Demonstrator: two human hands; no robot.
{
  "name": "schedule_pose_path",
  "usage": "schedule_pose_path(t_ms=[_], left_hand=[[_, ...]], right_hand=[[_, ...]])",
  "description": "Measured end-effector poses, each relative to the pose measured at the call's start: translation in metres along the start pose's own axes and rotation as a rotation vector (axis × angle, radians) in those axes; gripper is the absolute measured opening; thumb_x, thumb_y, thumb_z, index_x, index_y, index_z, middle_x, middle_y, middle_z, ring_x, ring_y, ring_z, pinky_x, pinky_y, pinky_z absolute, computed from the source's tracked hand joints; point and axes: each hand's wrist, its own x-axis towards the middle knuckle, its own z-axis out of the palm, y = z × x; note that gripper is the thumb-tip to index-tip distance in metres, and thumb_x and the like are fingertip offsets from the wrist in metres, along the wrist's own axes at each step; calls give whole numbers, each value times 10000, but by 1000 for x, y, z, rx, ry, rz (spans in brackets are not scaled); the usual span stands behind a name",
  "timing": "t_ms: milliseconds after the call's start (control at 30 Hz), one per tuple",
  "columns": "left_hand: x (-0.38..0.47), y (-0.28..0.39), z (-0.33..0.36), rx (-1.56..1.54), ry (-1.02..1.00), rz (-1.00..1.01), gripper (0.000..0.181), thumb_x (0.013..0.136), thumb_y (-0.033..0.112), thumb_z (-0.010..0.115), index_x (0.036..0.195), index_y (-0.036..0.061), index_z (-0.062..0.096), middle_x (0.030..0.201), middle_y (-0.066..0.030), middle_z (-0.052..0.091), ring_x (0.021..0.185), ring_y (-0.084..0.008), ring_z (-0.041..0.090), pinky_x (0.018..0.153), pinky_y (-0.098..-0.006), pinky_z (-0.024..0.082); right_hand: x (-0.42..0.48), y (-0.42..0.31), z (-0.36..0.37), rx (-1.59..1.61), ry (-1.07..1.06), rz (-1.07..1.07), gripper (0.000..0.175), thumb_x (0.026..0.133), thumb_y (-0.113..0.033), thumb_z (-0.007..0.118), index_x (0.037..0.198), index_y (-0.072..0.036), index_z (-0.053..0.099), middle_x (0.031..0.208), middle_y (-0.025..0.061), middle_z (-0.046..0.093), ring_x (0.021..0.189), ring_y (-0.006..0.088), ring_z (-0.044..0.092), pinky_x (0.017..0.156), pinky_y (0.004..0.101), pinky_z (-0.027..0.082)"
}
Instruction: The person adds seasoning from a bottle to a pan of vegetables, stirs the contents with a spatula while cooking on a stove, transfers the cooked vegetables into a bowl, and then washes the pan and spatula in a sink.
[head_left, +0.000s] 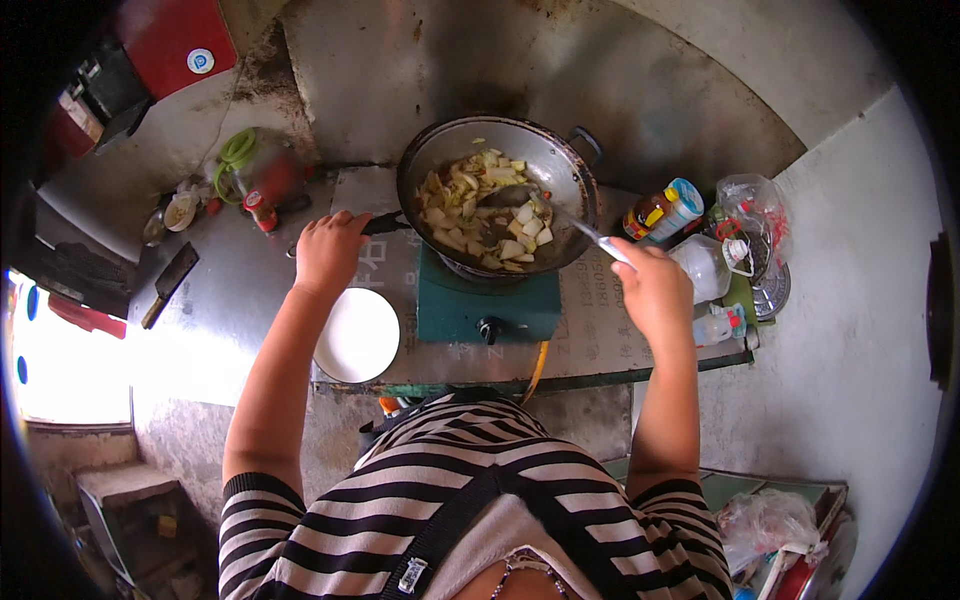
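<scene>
My left hand (330, 247) is closed around the black handle (386, 223) of a wide wok (564, 174), at its left side. In my right hand (654, 296) is the pale handle of a metal cooking spatula (585, 229), whose blade reaches in among the food. Chopped cabbage (454, 184) with browned bits lies across the wok's bottom, the white stem pieces gathered near the blade. Under the wok stands a teal gas stove (487, 304) with a black knob in front. A white plate (358, 335) rests on the counter below my left wrist.
A cleaver (171, 283), a red-capped jar (260, 211) and a small bowl (181, 211) sit on the metal counter (300, 262) at left. Sauce bottles (649, 213) and a clear plastic jug (703, 268) crowd the right side. A yellow hose (538, 369) hangs over the front edge.
</scene>
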Motion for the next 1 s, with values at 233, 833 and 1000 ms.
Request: schedule_pose_path(t_ms=[233,833,1000], left_hand=[[0,-2,3,12,-15,-27,315,853,240,678,1165,199,679,1015,-19,666,996,-239,641,859,-383,481],[-1,2,-1,21,-28,-36,326,849,241,687,1171,195,677,999,-34,664,978,-249,643,859,-388,488],[1,5,-4,25,-27,-27,330,862,233,676,1190,199,671,1015,-26,669,965,-240,649,844,-378,483]], right_hand=[[61,34,49,62,97,67,272,947,-257,587,1177,-142,674,1038,183,690,950,412,645,804,497,506],[-9,-6,-1,191,-44,-99,271,938,-240,622,1134,-64,684,825,233,666,754,417,651,661,488,509],[-20,3,24,133,-158,-96,312,956,-285,590,1184,-86,666,794,212,677,721,414,653,664,494,516]])
